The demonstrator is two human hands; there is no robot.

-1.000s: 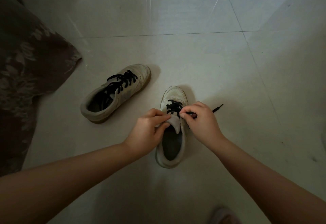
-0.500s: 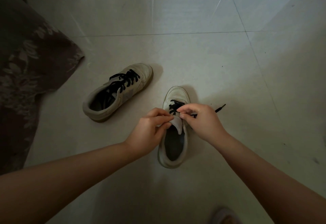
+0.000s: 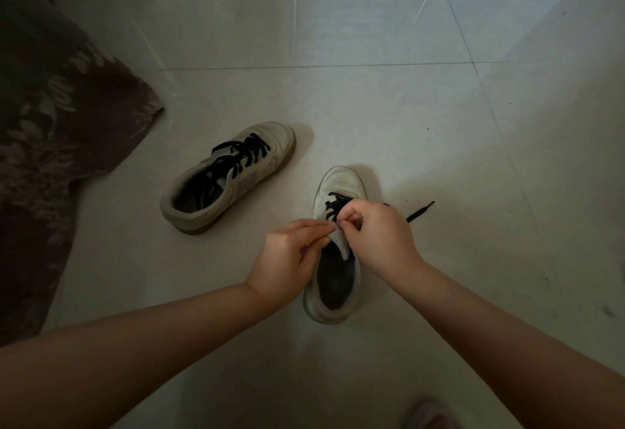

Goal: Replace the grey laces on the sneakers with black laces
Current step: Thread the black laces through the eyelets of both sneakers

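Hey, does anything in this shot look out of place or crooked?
Mostly no. The far sneaker lies tipped on its side, black laces loose. One black lace end trails across the floor tiles beside the near sneaker both hands are working on.

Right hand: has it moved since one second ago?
Yes. The right hand, pinching the black lace, shifted slightly left over the near sneaker to meet the left hand.
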